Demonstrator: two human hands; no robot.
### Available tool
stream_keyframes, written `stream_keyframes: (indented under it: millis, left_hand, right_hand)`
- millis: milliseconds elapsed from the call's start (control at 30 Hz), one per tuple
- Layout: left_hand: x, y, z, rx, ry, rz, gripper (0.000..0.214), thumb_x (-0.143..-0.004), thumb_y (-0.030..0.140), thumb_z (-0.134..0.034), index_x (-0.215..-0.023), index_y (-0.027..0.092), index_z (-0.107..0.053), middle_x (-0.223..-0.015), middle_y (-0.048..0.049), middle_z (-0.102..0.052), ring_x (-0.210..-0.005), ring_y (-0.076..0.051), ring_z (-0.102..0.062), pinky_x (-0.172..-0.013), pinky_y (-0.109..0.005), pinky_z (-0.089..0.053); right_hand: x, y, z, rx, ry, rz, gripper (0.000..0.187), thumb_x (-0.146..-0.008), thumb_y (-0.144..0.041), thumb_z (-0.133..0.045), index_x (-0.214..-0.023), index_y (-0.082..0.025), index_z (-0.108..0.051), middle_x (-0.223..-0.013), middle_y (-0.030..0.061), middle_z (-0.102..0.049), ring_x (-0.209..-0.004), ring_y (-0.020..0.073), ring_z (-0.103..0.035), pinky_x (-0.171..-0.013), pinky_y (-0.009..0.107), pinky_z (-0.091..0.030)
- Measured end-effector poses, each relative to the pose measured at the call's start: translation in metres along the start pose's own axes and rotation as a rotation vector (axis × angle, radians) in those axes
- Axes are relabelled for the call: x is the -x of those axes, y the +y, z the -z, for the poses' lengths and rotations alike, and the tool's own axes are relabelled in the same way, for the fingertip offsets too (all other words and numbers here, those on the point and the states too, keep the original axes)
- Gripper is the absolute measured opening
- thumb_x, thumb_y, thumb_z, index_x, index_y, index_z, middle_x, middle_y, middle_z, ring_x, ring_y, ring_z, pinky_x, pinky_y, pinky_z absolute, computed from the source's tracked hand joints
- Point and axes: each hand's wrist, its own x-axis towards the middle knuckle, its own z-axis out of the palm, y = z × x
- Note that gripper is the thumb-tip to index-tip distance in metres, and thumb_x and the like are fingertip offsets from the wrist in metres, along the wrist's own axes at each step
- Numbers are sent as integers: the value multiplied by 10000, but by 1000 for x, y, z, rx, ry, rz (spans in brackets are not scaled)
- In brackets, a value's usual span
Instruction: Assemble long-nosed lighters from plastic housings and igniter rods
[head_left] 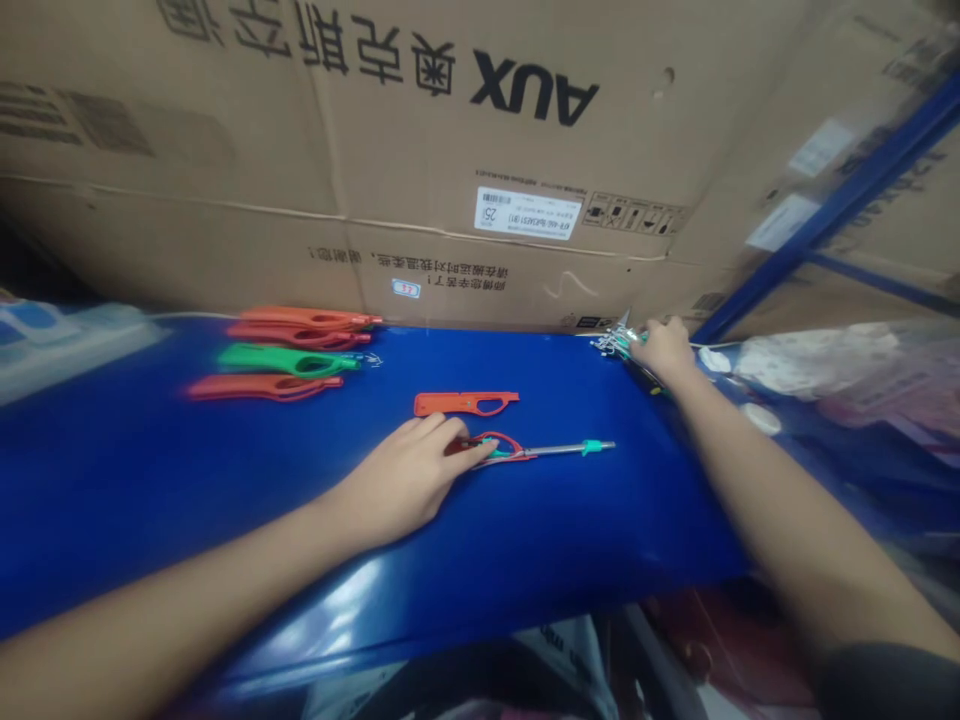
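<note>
Closest to the camera, the left forearm is reaching in from the lower left across the glossy blue desk (187,480). The left hand (409,480) is lying palm down at mid-desk, its fingers (457,440) stretched out close together, with the tips pressing on the red handle end of a long-nosed lighter assembly (510,449) rather than wrapping round it. That assembly is lying flat on the desk, its metal tube pointing right and ending in a teal tip (592,447).

Just beyond it, clear of the hand, a single orange handle shell (465,403) is lying flat, parallel to the assembly.

Further out on the right, the right arm is stretching along the desk's edge. The right hand (664,348) is resting at the far right corner over a small pile of shiny metal pieces (613,343). Its fingers are curling down onto the pile, and whether they are clamping anything cannot be told.

At the far left a row of handle shells is lying side by side: an orange one (262,387) nearest, then a green shell (289,360), then more orange shells (304,322) behind.

Behind everything a large cardboard box (450,150) printed AUX, upside down, is standing against the desk's back edge, bearing a white label (527,212). A blue rack beam (840,200) is slanting past it on the right, above blurred plastic bags (817,360).
</note>
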Motion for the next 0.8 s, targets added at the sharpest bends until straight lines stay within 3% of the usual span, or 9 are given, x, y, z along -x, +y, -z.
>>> stream_keyframes:
  millis: [167,333,433,533,633,733,800]
  left_hand:
    - [-1,0,2,36,19,2,427,-1020,163,-407,-1394,280,-576,-1161,-113,-592,-1026,-242,-574,-839,-379,-504]
    - [0,-1,1,26,31,1,426,-1031,181,-396,-1414,271,-559,-1175,-117,-599,-1028,-243,-581,-838,-381,-506]
    - [0,-2,0,47,45,4,465,-1031,197,-406,-1484,276,-477,-1213,-118,-614,-1043,-248,-598,-859,-403,-521]
    - [0,-2,-2,129,89,32,501,-1045,308,-425,-1541,244,-386,-1292,-133,-610,-1147,-271,-599,-953,-451,-524]
    - [1,1,-3,281,183,153,604,-1026,421,-479,-1571,223,-312,-1408,-138,-568,-1256,-271,-578,-1047,-452,-502]
    - [0,2,-6,427,302,255,650,-986,470,-553,-1550,216,-354,-1391,-122,-603,-1215,-247,-626,-1056,-422,-514]
    - [-2,2,-8,479,359,248,637,-956,473,-605,-1506,205,-429,-1360,-117,-638,-1183,-247,-655,-1054,-416,-522]
  right_hand:
    - [-10,-3,-2,-14,-53,-45,324,-779,-133,-645,-1093,-98,-719,-1263,242,-520,-1097,349,-568,-921,456,-469]
    - [1,-6,4,-124,22,15,289,-803,-130,-583,-1074,-114,-684,-1259,218,-521,-1159,342,-523,-966,459,-431]
    - [16,-24,11,-250,62,79,250,-831,-148,-553,-1058,-110,-651,-1257,225,-530,-1193,349,-508,-991,482,-418]
    - [49,-57,17,-432,-25,208,179,-851,-188,-591,-1012,-123,-634,-1069,161,-640,-1017,265,-610,-916,416,-491]
    - [104,-91,19,-613,-195,370,220,-864,-323,-670,-1012,-167,-624,-896,55,-686,-798,171,-646,-753,308,-541]
    - [160,-110,23,-1031,-409,652,205,-876,-338,-668,-987,-186,-585,-882,31,-673,-763,134,-624,-665,254,-516]
    - [186,-112,26,-1126,-466,755,174,-876,-314,-669,-968,-195,-580,-844,10,-654,-704,117,-589,-602,233,-481]
